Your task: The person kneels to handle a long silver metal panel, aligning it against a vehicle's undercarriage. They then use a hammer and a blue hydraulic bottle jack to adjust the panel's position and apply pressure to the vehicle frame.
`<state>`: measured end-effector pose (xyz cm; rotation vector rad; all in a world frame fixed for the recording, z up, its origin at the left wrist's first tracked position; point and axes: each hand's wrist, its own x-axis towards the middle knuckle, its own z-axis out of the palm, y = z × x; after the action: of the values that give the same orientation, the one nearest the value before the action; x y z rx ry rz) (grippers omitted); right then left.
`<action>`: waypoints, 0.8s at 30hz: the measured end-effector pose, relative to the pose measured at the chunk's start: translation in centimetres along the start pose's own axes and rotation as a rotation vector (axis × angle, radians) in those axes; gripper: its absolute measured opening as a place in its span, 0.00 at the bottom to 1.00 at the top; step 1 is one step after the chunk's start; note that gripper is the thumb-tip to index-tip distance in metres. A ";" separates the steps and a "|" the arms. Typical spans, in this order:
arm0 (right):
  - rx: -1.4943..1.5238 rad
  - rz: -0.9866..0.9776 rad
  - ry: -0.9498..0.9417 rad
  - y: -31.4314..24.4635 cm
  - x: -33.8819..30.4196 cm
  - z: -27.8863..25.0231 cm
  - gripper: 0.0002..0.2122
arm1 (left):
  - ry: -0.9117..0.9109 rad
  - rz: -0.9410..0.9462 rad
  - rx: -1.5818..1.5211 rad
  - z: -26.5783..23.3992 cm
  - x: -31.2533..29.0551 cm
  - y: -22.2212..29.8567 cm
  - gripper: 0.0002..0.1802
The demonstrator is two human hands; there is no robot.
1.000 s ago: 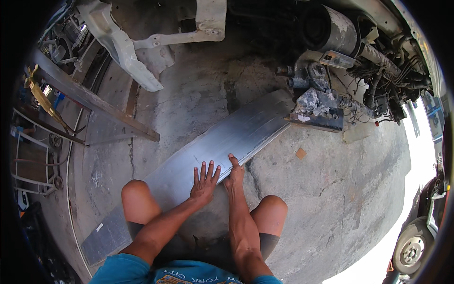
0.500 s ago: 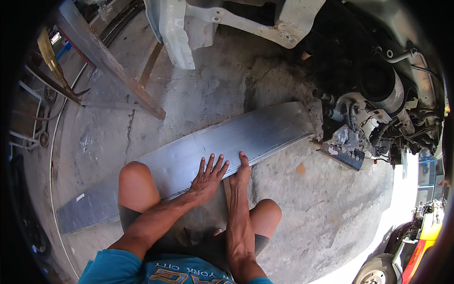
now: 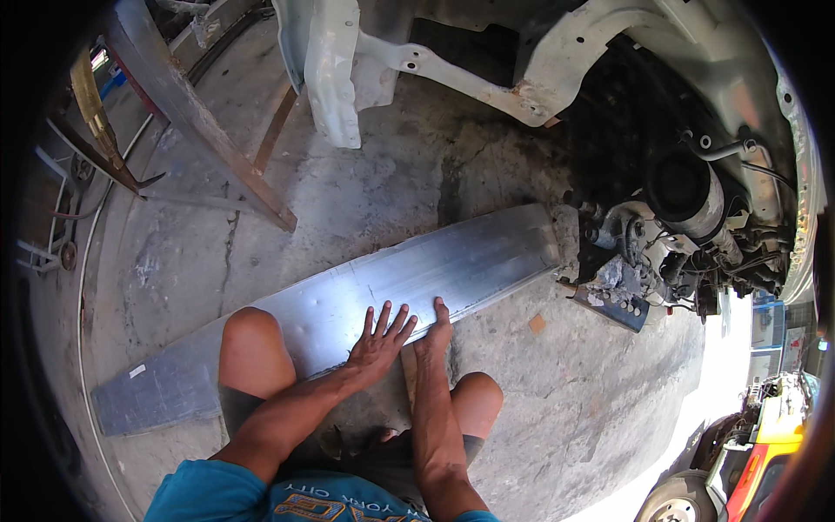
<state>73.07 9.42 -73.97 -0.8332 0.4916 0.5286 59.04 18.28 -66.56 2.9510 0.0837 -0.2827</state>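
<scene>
A long, silvery sheet-metal panel (image 3: pixel 483 252) with a folded near edge lies slantwise across the concrete floor in front of me. Its left end passes beyond my left knee, and its far right end reaches toward the vehicle's underside. My left hand (image 3: pixel 376 350) rests flat on the panel's top near that edge, palm down, fingers spread. Just to its right, my right hand (image 3: pixel 434 333) grips the near edge, with the thumb on top and the other fingers hidden below. A brownish strip (image 3: pixel 410 370) shows under the edge between my forearms.
A pale vehicle frame (image 3: pixel 487 87) spans the top. Dark mechanical parts (image 3: pixel 687 191) crowd the right beside the panel's end. A rusty metal beam (image 3: pixel 209 130) slants at upper left, near a torch-like brass tool (image 3: pixel 97 117). A wheel (image 3: pixel 678 500) stands at lower right.
The view has tilted and shifted slightly, bringing more of the vehicle frame into sight. Both hands keep nearly the same places on the panel.
</scene>
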 end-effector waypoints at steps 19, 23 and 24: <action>-0.055 0.009 0.011 -2.0 0.1 -0.2 0.14 | -0.007 0.004 -0.025 0.9 1.8 1.2 0.51; -0.087 -0.014 0.023 -1.6 0.1 -0.1 0.15 | -0.009 0.006 -0.072 0.8 1.8 1.0 0.51; -0.097 -0.019 0.028 -1.5 0.0 -0.2 0.15 | -0.008 0.005 -0.067 1.1 1.7 1.0 0.51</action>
<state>73.92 8.38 -73.26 -0.9382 0.4863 0.5269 60.59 17.11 -67.82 2.8828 0.0831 -0.2848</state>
